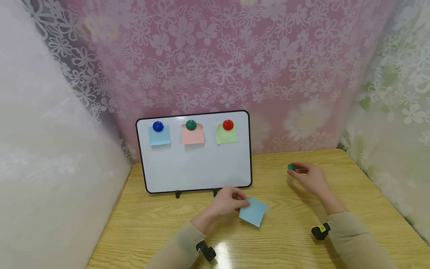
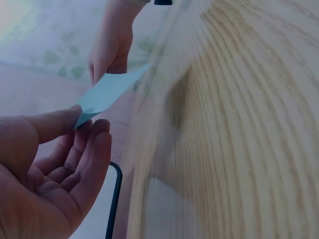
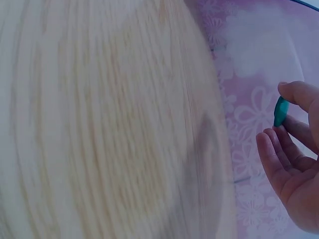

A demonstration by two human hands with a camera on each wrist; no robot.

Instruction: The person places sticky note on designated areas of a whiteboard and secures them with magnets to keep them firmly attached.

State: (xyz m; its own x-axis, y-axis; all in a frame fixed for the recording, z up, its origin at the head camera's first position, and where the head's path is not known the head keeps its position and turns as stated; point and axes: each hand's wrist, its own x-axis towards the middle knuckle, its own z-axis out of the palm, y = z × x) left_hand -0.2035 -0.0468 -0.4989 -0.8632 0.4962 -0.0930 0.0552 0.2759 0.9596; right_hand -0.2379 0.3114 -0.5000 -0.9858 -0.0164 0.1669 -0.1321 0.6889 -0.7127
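Observation:
In front of the whiteboard's lower right corner, my left hand (image 1: 227, 201) pinches a light blue sticky note (image 1: 253, 212) by one corner. The left wrist view shows that note (image 2: 110, 93) between thumb and fingers, slightly bent. Off to the right, my right hand (image 1: 310, 178) holds a green round magnet (image 1: 291, 167) above the table. Up close in the right wrist view, the magnet (image 3: 281, 111) is pinched edge-on between thumb and fingertips. On the whiteboard (image 1: 198, 168), blue (image 1: 158, 126), green (image 1: 191, 124) and red (image 1: 228, 124) magnets sit over a blue, a pink and a green note.
The whiteboard leans back on small black feet (image 1: 177, 194) on a wooden table (image 1: 285, 239). Behind it hangs a pink flowered curtain (image 1: 215, 67), with pale sheets on the left (image 1: 60, 149) and right (image 1: 396, 130). Each wrist wears a black camera (image 1: 320, 231).

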